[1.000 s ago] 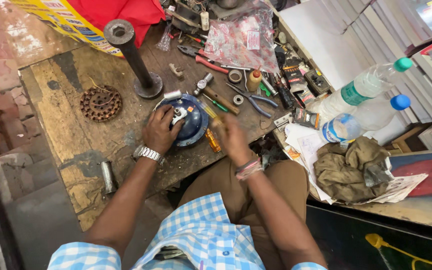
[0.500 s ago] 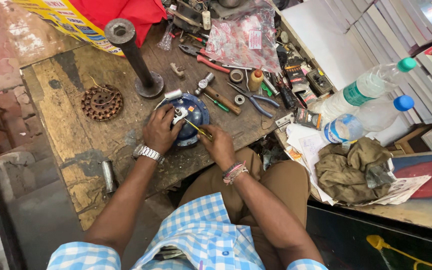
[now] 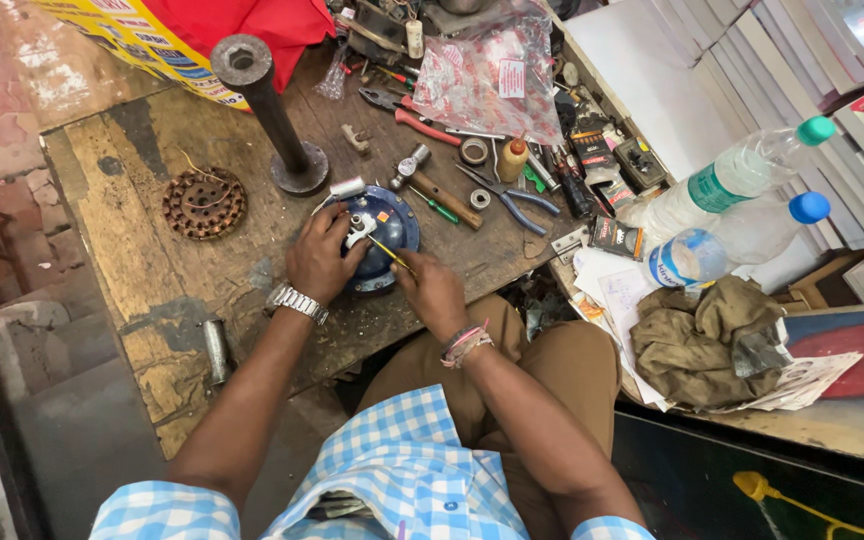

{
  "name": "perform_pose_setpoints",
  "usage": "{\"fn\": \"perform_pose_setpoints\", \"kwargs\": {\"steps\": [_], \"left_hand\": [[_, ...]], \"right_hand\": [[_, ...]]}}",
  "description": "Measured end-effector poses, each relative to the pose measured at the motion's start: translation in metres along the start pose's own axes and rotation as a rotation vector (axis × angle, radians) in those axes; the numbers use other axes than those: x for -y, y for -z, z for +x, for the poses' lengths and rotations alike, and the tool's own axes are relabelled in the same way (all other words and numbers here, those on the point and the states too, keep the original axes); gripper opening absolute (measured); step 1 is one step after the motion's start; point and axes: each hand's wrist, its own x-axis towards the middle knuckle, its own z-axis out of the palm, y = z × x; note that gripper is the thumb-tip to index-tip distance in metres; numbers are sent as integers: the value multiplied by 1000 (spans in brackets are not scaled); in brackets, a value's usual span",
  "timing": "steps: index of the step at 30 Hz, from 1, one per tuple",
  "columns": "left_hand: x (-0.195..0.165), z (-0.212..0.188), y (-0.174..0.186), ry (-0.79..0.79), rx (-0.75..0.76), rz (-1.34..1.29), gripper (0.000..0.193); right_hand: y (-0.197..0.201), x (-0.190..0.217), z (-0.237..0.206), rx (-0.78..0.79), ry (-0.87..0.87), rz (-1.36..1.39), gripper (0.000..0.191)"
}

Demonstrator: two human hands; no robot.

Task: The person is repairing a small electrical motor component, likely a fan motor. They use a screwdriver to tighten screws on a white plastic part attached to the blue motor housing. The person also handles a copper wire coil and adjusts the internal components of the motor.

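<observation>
A round blue metal housing [image 3: 390, 228] lies on the worn wooden workbench [image 3: 152, 200] in front of me. My left hand [image 3: 318, 256], with a metal watch on its wrist, rests on the housing's left rim and holds it, fingers near a small white fitting [image 3: 359, 229] at its centre. My right hand [image 3: 433, 292] grips a thin yellow-handled screwdriver [image 3: 388, 251], whose tip points at that fitting. Bracelets circle my right wrist.
A rusty toothed disc [image 3: 203, 203] lies left, a steel post on a round base [image 3: 274, 115] behind. Hammer [image 3: 430, 180], pliers [image 3: 509, 196], small screwdrivers and a red-printed plastic bag [image 3: 487, 75] crowd the back. Two plastic bottles [image 3: 737, 185], a crumpled rag [image 3: 707, 335] and papers sit right.
My right hand has drawn in from the right toward the housing, bringing the yellow screwdriver tip to the central fitting. My left hand stays on the housing.
</observation>
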Motion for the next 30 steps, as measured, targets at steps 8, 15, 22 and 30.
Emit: {"fn": "perform_pose_setpoints", "kwargs": {"steps": [8,15,22,30], "left_hand": [[1,2,-2,46,15,-18,42],[4,3,-2,50,8,-30,41],[5,5,-3,50,4,-41,42],[3,6,-3,65,23,-35,42]], "right_hand": [[-5,-10,15,379,-738,1155,28],[-7,0,12,-16,-259,274,29],[-15,-2,16,51,-390,679,28],[-8,-3,16,137,-485,396,38]]}}
